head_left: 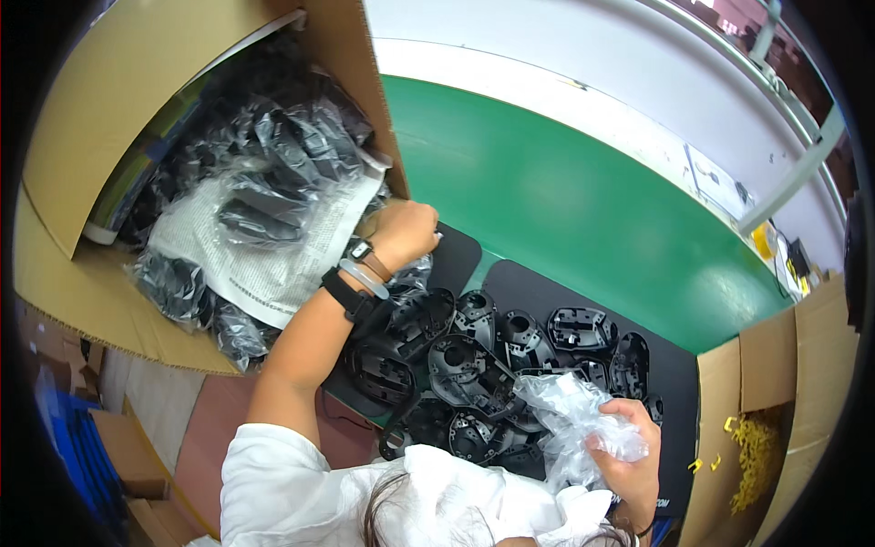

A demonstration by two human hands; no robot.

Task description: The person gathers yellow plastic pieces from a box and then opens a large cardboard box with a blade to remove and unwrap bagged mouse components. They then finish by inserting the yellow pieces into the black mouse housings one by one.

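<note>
My left hand (406, 234) is curled closed beside the wall of the large cardboard box, above the black mat. Its back faces up, and whatever it may hold is hidden beneath. A bit of clear plastic (418, 272) shows just below that wrist. My right hand (632, 447) grips crumpled clear plastic bags (574, 415) over the right side of the parts. Between the hands lie several black moulded plastic housings (469, 369), rounded and hollow, with their inner sides up. Some overlap one another.
The large cardboard box (379, 109) at the left holds many black parts in clear bags (301, 146), with a printed sheet (196, 232) among them. A green tabletop (547, 201) stretches behind the black mat (674, 383). Yellow pieces (758, 456) lie in another carton (725, 392) at right.
</note>
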